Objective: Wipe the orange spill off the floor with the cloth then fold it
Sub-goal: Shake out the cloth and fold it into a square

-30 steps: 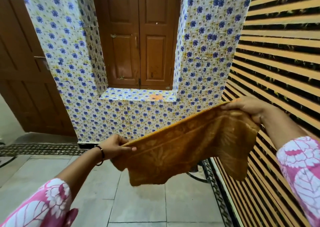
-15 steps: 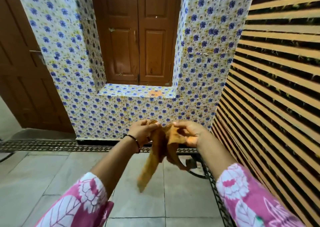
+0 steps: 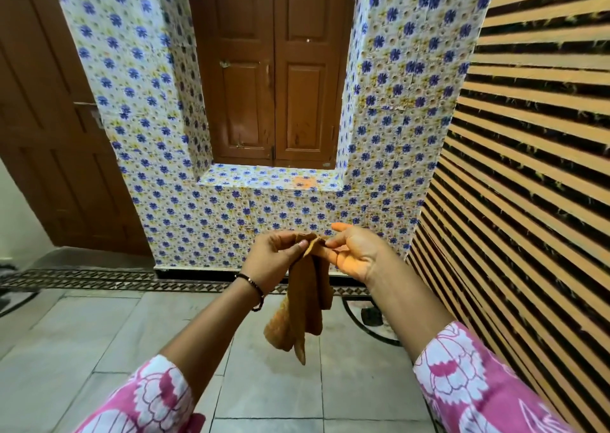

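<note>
Soft even light (wide-angle bending, slight blur)

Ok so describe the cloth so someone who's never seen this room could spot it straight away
Find the blue-flowered tiled wall with the brown shutters set in it. In front of it, the left hand and right hand meet over the grey floor. The cloth hangs from their fingertips: a limp mustard-orange strip, the only fabric held in the air.

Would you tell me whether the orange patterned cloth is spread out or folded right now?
Folded: the orange patterned cloth hangs doubled in a narrow strip, top corners pinched together between the left hand and right hand.
</note>
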The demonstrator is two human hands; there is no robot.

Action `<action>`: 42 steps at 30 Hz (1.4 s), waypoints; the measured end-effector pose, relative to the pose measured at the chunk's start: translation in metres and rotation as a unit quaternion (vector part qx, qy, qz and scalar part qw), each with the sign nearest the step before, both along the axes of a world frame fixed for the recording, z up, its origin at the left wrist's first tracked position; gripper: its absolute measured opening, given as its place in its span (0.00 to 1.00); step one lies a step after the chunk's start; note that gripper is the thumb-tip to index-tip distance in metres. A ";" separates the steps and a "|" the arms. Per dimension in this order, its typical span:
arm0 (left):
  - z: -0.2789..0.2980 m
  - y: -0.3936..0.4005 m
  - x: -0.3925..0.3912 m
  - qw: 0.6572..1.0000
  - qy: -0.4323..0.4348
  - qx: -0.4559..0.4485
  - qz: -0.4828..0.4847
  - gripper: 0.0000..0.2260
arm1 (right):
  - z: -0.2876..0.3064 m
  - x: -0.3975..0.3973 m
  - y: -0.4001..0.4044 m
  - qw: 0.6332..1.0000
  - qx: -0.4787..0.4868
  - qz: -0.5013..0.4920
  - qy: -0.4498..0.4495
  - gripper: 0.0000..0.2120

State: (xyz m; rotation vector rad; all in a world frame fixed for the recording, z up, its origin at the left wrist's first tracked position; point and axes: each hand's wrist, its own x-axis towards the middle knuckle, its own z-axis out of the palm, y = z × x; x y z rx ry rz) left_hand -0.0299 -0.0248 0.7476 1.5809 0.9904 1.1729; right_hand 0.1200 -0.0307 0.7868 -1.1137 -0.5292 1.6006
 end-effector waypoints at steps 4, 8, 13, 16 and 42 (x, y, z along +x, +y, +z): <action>0.006 -0.010 -0.005 1.000 0.000 0.009 0.027 0.10 | -0.006 -0.013 -0.008 0.999 0.006 -0.013 -0.031 0.18; 0.016 -0.021 -0.012 0.999 0.023 0.022 -0.020 0.08 | -0.008 -0.026 -0.016 0.991 0.029 -0.062 -0.118 0.06; 0.022 -0.031 -0.017 0.965 0.217 0.138 0.059 0.11 | -0.013 -0.040 -0.022 0.942 0.078 -0.084 -0.317 0.05; 0.030 -0.025 -0.030 0.965 0.181 0.155 0.106 0.09 | -0.019 -0.041 -0.028 0.871 0.130 -0.044 -0.472 0.13; 0.039 -0.031 -0.003 0.993 0.007 0.073 0.091 0.10 | 0.006 -0.031 -0.041 0.888 0.197 -0.073 -0.409 0.13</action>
